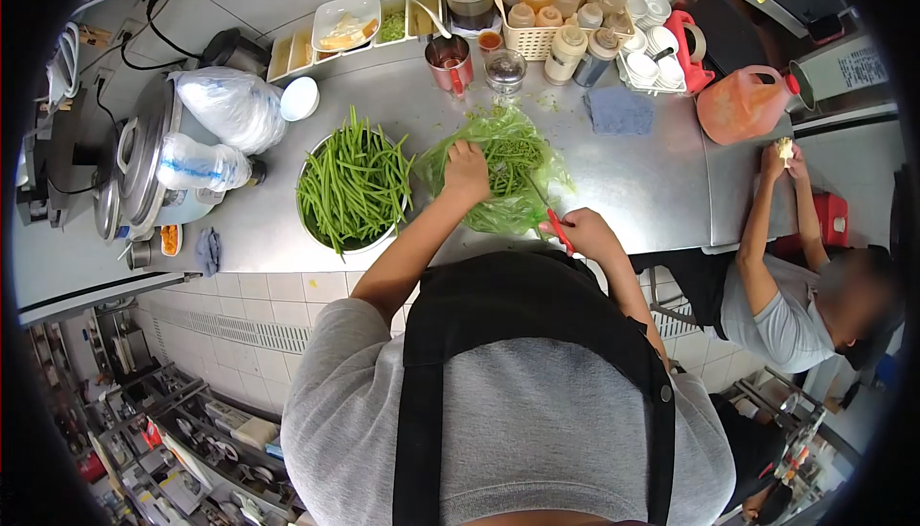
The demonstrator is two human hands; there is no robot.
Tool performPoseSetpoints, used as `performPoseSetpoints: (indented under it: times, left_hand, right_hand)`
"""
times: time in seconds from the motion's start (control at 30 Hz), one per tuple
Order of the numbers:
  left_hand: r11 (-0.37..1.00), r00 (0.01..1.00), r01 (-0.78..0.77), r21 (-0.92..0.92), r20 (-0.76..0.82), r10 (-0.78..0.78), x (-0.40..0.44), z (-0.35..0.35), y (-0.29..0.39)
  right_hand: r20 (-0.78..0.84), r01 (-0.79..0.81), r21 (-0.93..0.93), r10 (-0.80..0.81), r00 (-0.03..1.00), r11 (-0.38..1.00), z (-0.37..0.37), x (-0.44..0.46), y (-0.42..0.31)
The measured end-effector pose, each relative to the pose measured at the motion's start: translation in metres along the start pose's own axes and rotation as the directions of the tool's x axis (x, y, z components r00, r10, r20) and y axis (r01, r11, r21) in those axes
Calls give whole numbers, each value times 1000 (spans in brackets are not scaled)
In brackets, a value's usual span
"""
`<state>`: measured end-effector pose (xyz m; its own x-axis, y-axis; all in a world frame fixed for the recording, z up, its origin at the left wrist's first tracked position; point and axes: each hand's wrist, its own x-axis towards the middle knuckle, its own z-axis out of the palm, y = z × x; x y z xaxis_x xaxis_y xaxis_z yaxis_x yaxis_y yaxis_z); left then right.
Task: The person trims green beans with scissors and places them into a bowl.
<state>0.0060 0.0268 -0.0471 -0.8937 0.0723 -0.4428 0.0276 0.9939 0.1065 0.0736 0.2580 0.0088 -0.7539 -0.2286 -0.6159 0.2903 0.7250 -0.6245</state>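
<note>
Left grip (465, 173) lies on the left part of an open green plastic bag (491, 218) on the table (661, 202), beside cut green pieces (513, 164); whether it pinches anything is unclear. Right grip (583, 235) is closed around red-handled scissors (555, 223), blades angled over the bag's right side.

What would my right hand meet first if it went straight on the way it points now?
Most likely the green plastic bag, at its near right edge, with the red-handled scissors in your right hand leading; depth is unclear from this view.
</note>
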Motion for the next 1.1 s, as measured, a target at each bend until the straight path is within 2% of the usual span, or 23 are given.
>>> performPoseSetpoints:
  times: [0.07, 0.17, 0.27, 0.33, 0.47, 0.53, 0.57, 0.7, 0.77, 0.8, 0.87, 1.0, 1.07, 1.1]
  left_hand:
    - [999, 1000, 15, -38, -4, -15, 5, 4, -4]
    - [999, 996, -40, 23, -76, 42, 17, 20, -11]
    - [989, 988, -125, 77, -83, 131, 14, 12, -12]
    - [964, 964, -264, -25, -20, 263, 4, 8, -8]
    - [943, 945, -327, 64, 27, 326, -16, 21, 16]
    - [924, 924, -381, 28, -28, 382, -23, 22, 26]
    - [923, 923, -384, -25, -17, 384, -23, 21, 29]
    - [927, 927, -372, -48, 26, 373, -9, 10, 33]
    - [930, 928, -350, -115, -174, 328, 4, 6, 33]
    - [928, 927, -354, -115, -173, 332, 4, -1, 34]
    - [913, 923, -342, -225, -264, 281, 3, -17, 34]
    - [916, 892, -342, -210, -378, 246, 2, -9, 28]
    - [859, 753, -473, -197, -596, 278, -5, -5, 23]
    - [858, 752, -475, -194, -596, 282, -10, -4, 25]
  right_hand:
    - [1, -6, -26, 6, 1000, 1000, 0, 0, 0]
    - [-6, -8, -50, 7, 1000, 999, 3, 1, 1]
    - [-6, -17, -35, 17, 1000, 999, 5, 1, 5]
    - [8, -28, -24, 29, 1000, 999, 6, -3, 3]
    - [18, -38, -54, 39, 999, 998, 4, -2, 0]
    - [23, -48, -72, 50, 998, 996, 4, -4, 1]
    - [-14, -49, -91, 48, 999, 995, 2, -6, -1]
    - [-153, -37, -148, 14, 988, 988, 0, 1, 13]
    - [-172, -51, -150, 25, 985, 987, -7, -3, 12]
    - [-189, -58, -156, 28, 982, 986, -10, -5, 9]
    - [-220, -51, -151, 17, 975, 987, -11, -4, 11]
    - [-246, -54, -161, 13, 969, 985, -12, -6, 8]
    - [-256, -42, -157, 1, 967, 987, -9, -9, 10]
    - [-273, -45, -126, 9, 962, 991, -8, -10, 10]
